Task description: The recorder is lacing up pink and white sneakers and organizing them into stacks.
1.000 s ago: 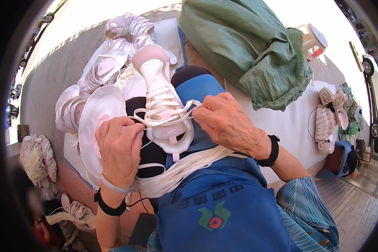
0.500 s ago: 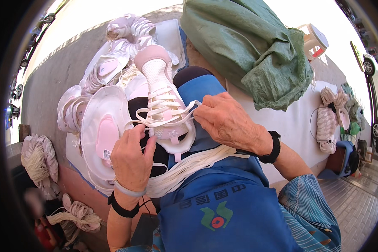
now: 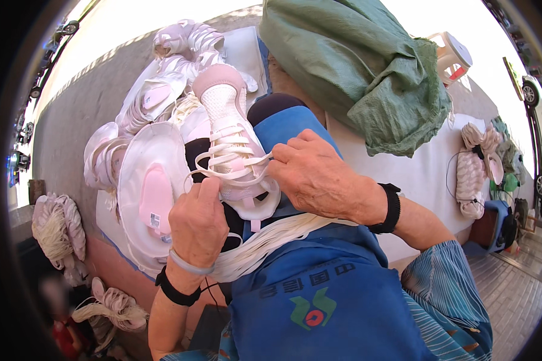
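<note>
The blue cloth apron (image 3: 325, 283) spreads across the bottom centre of the frame. Above it, left of centre, lies a white-and-pink mesh shoe upper (image 3: 226, 113); at its lower end the left hand (image 3: 197, 222) and right hand (image 3: 316, 174), fingertips closed, each pinch the flat white shoelace (image 3: 229, 162).

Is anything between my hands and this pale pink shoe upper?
Nothing visible. Your left hand and right hand pinch the white shoelace on the shoe upper; the lace bundle lies nearer the body, not between.

Sunlit ground (image 3: 132, 17) glares white up top; edges curve and darken.
</note>
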Tool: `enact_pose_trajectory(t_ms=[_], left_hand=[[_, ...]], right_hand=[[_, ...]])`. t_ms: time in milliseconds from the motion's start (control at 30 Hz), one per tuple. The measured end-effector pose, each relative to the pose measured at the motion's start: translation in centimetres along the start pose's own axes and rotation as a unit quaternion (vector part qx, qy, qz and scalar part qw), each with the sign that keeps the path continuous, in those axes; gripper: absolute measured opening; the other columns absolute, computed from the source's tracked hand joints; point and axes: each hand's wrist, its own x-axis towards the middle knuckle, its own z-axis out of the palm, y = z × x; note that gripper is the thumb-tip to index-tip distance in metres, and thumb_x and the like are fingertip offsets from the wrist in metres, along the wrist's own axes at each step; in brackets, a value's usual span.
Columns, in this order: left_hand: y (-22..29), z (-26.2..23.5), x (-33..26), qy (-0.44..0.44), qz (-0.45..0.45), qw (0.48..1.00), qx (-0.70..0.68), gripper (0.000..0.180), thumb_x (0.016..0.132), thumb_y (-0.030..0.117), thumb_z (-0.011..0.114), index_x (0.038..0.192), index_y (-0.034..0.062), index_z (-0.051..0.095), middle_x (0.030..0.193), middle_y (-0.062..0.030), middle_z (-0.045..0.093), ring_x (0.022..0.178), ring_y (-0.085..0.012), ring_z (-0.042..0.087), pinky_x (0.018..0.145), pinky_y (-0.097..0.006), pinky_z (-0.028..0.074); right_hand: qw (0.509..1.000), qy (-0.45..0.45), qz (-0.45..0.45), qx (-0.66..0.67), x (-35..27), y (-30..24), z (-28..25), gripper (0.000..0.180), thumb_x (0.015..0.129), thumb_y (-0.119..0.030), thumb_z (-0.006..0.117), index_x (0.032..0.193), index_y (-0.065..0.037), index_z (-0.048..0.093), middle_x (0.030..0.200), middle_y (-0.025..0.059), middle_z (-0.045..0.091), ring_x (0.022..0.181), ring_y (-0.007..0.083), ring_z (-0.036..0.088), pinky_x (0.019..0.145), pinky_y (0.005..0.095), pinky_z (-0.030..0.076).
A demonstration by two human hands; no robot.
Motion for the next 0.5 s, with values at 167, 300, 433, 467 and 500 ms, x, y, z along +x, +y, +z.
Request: enact_pose_trajectory(t_ms=[167, 300, 433, 467, 500], left_hand=[[0.6, -0.3, 0.3, -0.066, 0.056, 0.986, 0.141, 0.018, 0.076, -0.001, 0.058, 0.093, 0.0057, 0.057, 0.075, -0.0113, 0.057, 0.065, -0.0304, 0.058, 0.058, -0.040, 0.046], [0.5, -0.1, 0.7, -0.075, 0.058, 0.982, 0.166, 0.017, 0.077, 0.000, 0.058, 0.093, 0.0063, 0.059, 0.073, -0.0107, 0.055, 0.063, -0.0296, 0.057, 0.059, -0.040, 0.046], [1.0, -0.6, 1.0, -0.059, 0.064, 0.983, 0.160, 0.020, 0.076, -0.001, 0.060, 0.095, 0.0062, 0.061, 0.083, -0.0105, 0.055, 0.067, -0.0272, 0.060, 0.055, -0.036, 0.049], [1.2, -0.6, 1.0, -0.032, 0.060, 0.986, 0.149, 0.021, 0.076, -0.002, 0.061, 0.095, 0.0060, 0.062, 0.087, -0.0103, 0.054, 0.068, -0.0259, 0.061, 0.052, -0.034, 0.050], [1.2, -0.5, 1.1, -0.034, 0.062, 0.986, 0.148, 0.021, 0.076, -0.002, 0.061, 0.095, 0.0060, 0.062, 0.087, -0.0103, 0.054, 0.068, -0.0259, 0.061, 0.052, -0.034, 0.050]], right_hand=[[0.999, -0.022, 0.012, 0.026, -0.2, 0.6, 0.2, 0.005, 0.075, -0.011, 0.061, 0.077, -0.007, 0.062, 0.077, 0.0080, 0.059, 0.073, 0.0250, 0.060, 0.069, 0.0366, 0.040], [0.996, -0.040, 0.051, 0.067, -0.6, 1.2, 0.1, 0.006, 0.076, -0.012, 0.061, 0.077, -0.007, 0.062, 0.077, 0.0081, 0.060, 0.072, 0.0251, 0.060, 0.070, 0.0363, 0.040], [1.000, -0.001, 0.011, 0.030, -0.8, 0.8, 0.4, 0.006, 0.075, -0.012, 0.062, 0.078, -0.007, 0.063, 0.079, 0.0078, 0.059, 0.074, 0.0238, 0.060, 0.070, 0.0361, 0.040], [0.999, -0.001, 0.015, 0.030, -0.7, 0.7, 0.5, 0.006, 0.075, -0.012, 0.062, 0.078, -0.007, 0.063, 0.079, 0.0078, 0.059, 0.074, 0.0238, 0.060, 0.070, 0.0361, 0.040], [1.000, -0.016, 0.008, 0.004, -0.6, 0.5, 0.4, 0.007, 0.075, -0.013, 0.062, 0.078, -0.007, 0.063, 0.080, 0.0079, 0.059, 0.075, 0.0238, 0.060, 0.070, 0.0360, 0.040]])
